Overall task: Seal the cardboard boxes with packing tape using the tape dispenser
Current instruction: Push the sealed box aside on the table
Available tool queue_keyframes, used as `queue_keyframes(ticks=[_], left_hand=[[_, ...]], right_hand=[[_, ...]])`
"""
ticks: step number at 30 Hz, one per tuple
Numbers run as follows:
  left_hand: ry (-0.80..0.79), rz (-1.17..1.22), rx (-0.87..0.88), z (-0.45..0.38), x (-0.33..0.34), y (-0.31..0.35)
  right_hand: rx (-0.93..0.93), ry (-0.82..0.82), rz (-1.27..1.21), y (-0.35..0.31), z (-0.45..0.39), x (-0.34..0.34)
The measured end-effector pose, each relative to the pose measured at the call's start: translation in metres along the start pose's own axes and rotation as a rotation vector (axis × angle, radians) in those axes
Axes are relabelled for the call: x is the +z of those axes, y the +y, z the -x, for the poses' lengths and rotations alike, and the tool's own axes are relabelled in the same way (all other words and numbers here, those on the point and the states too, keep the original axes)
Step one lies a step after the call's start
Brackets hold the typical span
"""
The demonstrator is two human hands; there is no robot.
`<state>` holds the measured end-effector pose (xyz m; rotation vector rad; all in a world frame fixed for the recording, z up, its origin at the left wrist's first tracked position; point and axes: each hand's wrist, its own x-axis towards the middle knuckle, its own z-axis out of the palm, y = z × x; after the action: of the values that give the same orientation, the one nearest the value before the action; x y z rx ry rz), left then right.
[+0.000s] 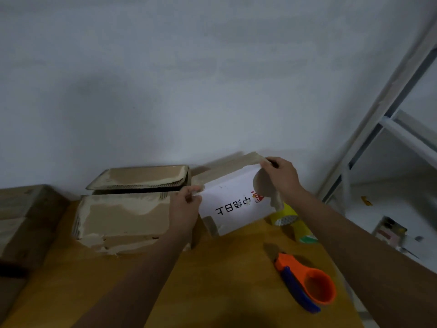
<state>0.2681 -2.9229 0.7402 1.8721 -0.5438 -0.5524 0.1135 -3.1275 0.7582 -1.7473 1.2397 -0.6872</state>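
A white cardboard box (236,207) with black printed characters is being held tilted above the far side of the wooden counter (212,292), gripped at two of its upper corners. The left hand (185,209) is pinching the box's near-left corner, its fingers (192,192) curled over the edge, while the right hand (282,176) is gripping the far-right corner, where a brown flap (236,163) is being folded back behind the white face. The box is lying between the two hands, its printed side turned toward the camera. Just left of it, a worn brown cardboard box (123,218) is resting on the counter, with another brown box (142,178) behind it against the wall. An orange and blue tape dispenser (305,282) is lying untouched on the near-right counter, well apart from both hands. Yellow rolls of packing tape (285,216) are sitting just beneath the white box's right end.
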Motion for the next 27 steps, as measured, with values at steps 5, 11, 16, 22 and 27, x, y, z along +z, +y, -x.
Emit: queue_keyframes(ticks=[5, 11, 16, 22, 27], left_hand=[[-0.054, -0.079, 0.090, -0.051, 0.031, 0.019], [-0.470, -0.155, -0.061, -0.065, 0.082, 0.010], [-0.520, -0.190, -0.048, -0.052, 0.089, 0.005], [-0.323, -0.333, 0.298, -0.031, 0.021, -0.029], [0.038, -0.515, 0.431, -0.037, -0.091, -0.064]], right_hand=[[-0.001, 0.034, -0.003, 0.016, -0.041, -0.005], [0.221, -0.012, 0.000, 0.058, -0.056, -0.007], [0.062, 0.110, 0.095, 0.072, -0.039, -0.003], [-0.126, -0.035, -0.009, 0.049, 0.014, 0.049], [-0.109, -0.292, -0.034, 0.027, 0.065, 0.118]])
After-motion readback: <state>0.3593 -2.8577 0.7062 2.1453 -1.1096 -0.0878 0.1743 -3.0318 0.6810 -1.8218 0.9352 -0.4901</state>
